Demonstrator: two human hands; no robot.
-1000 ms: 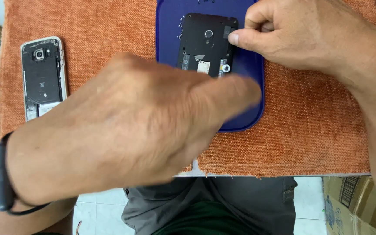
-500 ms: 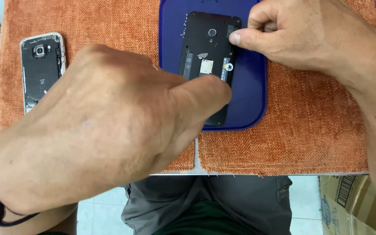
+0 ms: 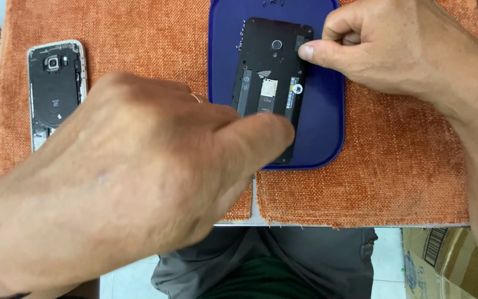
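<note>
A black phone (image 3: 266,72) with its back cover off lies on a dark blue tray (image 3: 327,122) at the top centre of the head view. My left hand (image 3: 139,182) fills the foreground; its thumb presses on the phone's near end and hides that part. My right hand (image 3: 394,50) reaches in from the right and pinches the phone's upper right edge between thumb and forefinger. The fingers of my left hand are hidden under the hand.
A second opened phone (image 3: 56,88) with a silver frame lies to the left on the orange cloth (image 3: 394,177) that covers the table. A cardboard box (image 3: 443,266) stands on the floor at lower right, below the table's near edge.
My left hand has drawn back a little toward me, with its thumb still on the phone's near end. The right hand keeps the same pinch on the upper edge.
</note>
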